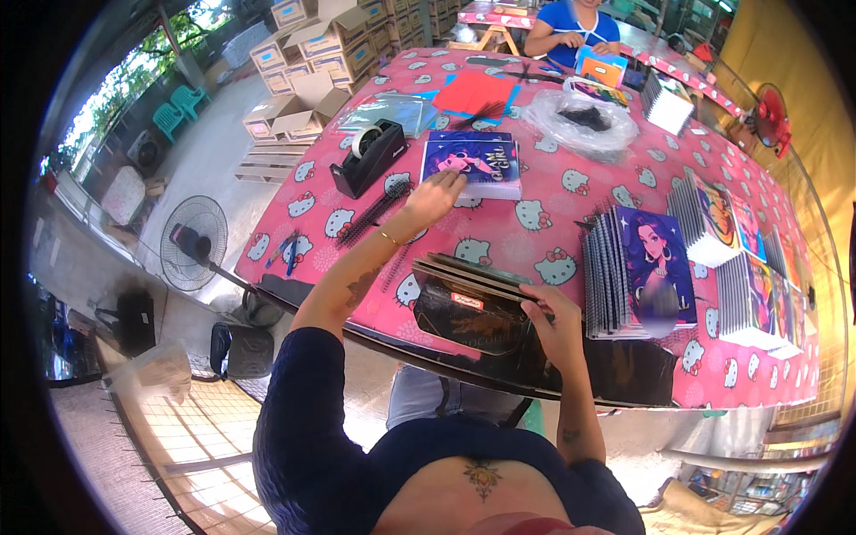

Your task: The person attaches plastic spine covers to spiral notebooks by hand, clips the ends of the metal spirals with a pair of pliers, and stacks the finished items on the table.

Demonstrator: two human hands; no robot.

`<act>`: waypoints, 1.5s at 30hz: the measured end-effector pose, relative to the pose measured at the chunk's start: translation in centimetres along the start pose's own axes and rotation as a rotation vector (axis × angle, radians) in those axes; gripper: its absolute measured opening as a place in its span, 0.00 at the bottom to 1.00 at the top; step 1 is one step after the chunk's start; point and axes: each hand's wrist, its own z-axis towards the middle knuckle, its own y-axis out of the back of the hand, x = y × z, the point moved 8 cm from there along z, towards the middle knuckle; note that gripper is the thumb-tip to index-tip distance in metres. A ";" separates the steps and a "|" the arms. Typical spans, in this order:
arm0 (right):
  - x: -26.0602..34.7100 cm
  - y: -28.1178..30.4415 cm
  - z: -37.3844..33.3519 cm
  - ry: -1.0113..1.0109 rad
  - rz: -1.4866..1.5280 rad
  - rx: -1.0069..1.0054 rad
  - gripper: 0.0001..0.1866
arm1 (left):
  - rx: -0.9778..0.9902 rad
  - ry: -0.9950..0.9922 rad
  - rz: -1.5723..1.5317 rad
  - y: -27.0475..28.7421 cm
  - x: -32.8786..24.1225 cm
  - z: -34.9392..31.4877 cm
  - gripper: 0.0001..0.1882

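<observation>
My left hand [437, 196] reaches to a stack of purple printed covers [486, 178], its fingers closed at the left edge of the top cover. That top cover sits slightly nearer me than the one under it. At the table's near edge, my right hand [555, 321] grips the right end of a dark box-like holder [468, 308] made of brown and black boards, with a small red and white label on its front. Whatever lies inside the holder is hidden. A black wire spiral [379, 214] lies left of the covers.
A tape dispenser [370, 156] stands left of the covers. Spiral notebooks [637, 272] are stacked on the right. Clear plastic wrap [584, 125] and red sheets [477, 92] lie farther back. Another person [575, 36] works across the table. A fan [192, 241] stands at left.
</observation>
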 end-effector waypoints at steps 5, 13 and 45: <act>1.7 4.1 1.4 0.247 -0.165 -0.357 0.31 | -0.120 0.111 -0.093 11.9 -1.7 8.1 0.08; -0.5 5.1 -0.3 0.041 0.375 -0.282 0.18 | -0.035 -0.213 -0.520 22.3 -11.2 10.3 0.09; 9.2 -0.6 -0.2 0.487 -0.358 -0.366 0.32 | 0.057 0.912 -0.333 4.2 -1.3 -9.1 0.25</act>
